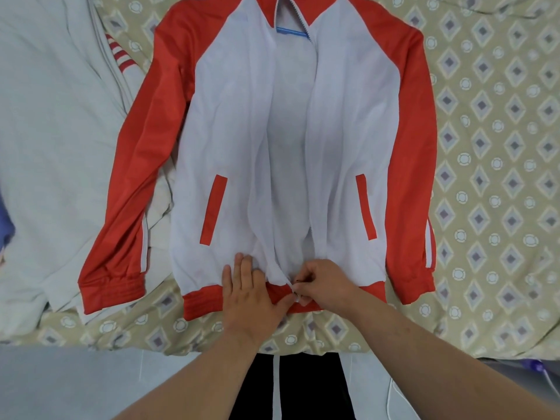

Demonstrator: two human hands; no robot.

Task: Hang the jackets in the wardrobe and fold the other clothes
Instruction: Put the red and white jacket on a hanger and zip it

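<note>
A white jacket (227, 122) with red sleeves, red hem and red pocket trims lies face up and spread flat on the bed. Its front is unzipped, and a blue hanger (292, 32) shows inside the neck. My left hand (251, 294) lies flat on the left front panel and red hem, fingers straight, pressing the fabric down. Just to its right, my right hand (321, 284) pinches the zipper's bottom end (295, 294) at the hem, fingers curled around it.
The bed has a beige cover (491, 147) patterned with grey diamonds. A pile of pale grey clothes (51, 122) lies to the left, with a red-and-white striped piece (122, 57) showing under it. The bed's near edge runs across the bottom, above grey floor.
</note>
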